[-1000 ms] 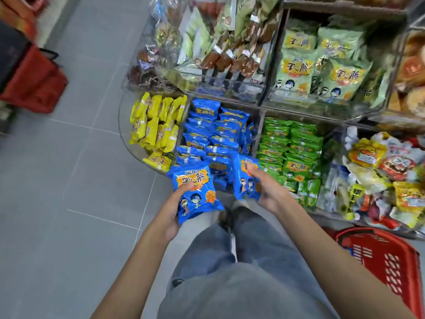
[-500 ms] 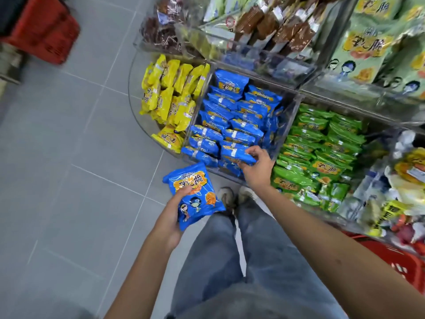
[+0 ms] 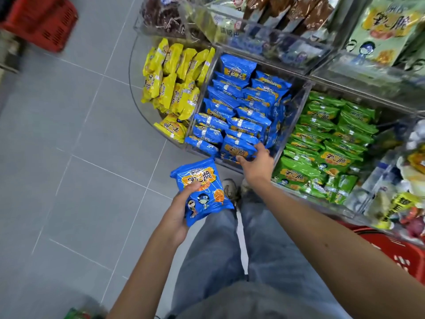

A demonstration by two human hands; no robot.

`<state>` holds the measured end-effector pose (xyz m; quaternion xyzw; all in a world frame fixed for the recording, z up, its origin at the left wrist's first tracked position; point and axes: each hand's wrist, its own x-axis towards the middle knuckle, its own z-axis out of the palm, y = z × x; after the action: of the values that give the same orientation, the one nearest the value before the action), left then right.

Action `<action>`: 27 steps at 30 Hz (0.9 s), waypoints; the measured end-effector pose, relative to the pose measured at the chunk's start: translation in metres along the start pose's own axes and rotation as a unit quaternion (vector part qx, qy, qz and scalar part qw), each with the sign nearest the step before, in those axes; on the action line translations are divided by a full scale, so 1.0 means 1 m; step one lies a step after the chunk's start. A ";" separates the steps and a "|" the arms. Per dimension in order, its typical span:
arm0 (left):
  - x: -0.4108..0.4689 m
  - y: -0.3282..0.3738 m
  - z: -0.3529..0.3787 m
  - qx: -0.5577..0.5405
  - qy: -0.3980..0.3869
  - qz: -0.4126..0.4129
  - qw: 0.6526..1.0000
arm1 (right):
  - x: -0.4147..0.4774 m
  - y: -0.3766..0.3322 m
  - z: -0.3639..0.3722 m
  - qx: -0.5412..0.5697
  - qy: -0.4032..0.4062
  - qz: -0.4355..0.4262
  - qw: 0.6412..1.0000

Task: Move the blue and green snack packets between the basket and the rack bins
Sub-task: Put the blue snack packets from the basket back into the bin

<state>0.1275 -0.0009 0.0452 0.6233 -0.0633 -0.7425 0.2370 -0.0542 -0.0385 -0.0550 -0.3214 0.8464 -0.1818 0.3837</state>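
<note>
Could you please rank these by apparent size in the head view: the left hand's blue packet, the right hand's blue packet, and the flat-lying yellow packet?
1. Left-hand blue packet; nearest the camera.
2. Flat yellow packet and right-hand blue packet: alike; latter partly hidden.

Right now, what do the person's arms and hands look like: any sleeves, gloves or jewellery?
The left hand and right hand are bare: no gloves, rings, watch or bands show. The left forearm and right forearm are bare too, with no sleeve in frame. Below them are faded blue-grey jeans.
</note>
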 end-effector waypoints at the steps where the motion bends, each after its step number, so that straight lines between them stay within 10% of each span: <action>1: 0.000 0.000 -0.001 0.001 0.000 0.000 1.000 | -0.001 0.001 -0.001 0.003 -0.006 -0.004 1.000; 9: -0.001 0.009 -0.001 0.041 -0.030 0.015 0.999 | -0.037 -0.011 -0.031 0.084 0.077 -0.068 0.991; 15: 0.000 0.018 0.007 0.114 -0.087 0.055 0.988 | -0.082 -0.029 -0.049 0.233 -0.264 -0.099 0.931; 27: 0.014 0.017 0.010 0.139 -0.012 0.067 0.988 | -0.086 -0.033 -0.067 0.345 -0.270 0.024 0.899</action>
<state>0.1209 -0.0235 0.0411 0.6360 -0.2102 -0.7161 0.1964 -0.0491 -0.0001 0.0518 -0.1849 0.6021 -0.3594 0.6886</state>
